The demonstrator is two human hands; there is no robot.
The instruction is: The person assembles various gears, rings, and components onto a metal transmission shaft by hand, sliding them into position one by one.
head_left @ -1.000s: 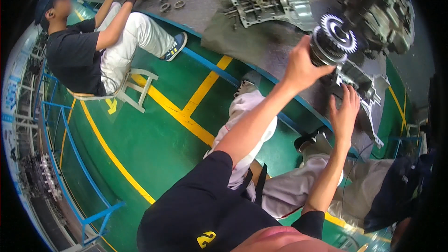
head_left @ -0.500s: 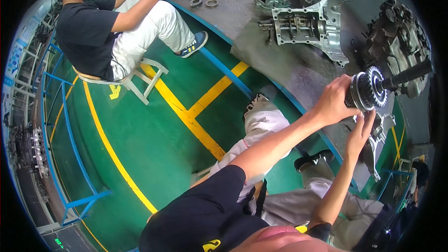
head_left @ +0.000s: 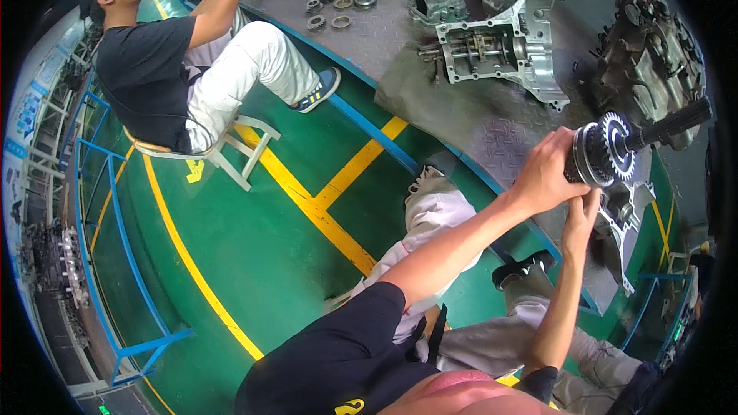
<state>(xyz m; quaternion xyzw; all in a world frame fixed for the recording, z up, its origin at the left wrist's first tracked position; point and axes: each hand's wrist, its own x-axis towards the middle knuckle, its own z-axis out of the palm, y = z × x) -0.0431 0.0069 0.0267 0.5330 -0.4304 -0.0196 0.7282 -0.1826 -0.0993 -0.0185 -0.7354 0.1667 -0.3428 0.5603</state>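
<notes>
A green workshop floor marked with yellow lines spreads under everything, and along it runs a grey, patterned metal table with a blue edge, low enough to suit seated work. A co-worker in a dark shirt sits on a stool at the far left, arms stretched over the table. Toward the right of the table stands a bulky, dark gearbox body, apart from the nearer parts. Left of it lies a pale open casing, its hollow side facing up, which leaves the rods inside exposed and easy to reach. Another metal casing rests at the table's near right end, partly hidden behind the right hand and the held part. Beside the open casing sits a small housing, its round mouth upward, probably for stability. Above the table's right end, the gear assembly is held in the air, its dark splined shaft pointing away to the right. The left hand is clamped around its near, thicker end, likely because the weight gathers there and the shaft stays clear. The right hand comes up just beneath, perhaps as support; its fingertips are hidden, so whether they close on anything cannot be told. Smallest, several metal rings lie flat, grouped together, presumably so none rolls off.
</notes>
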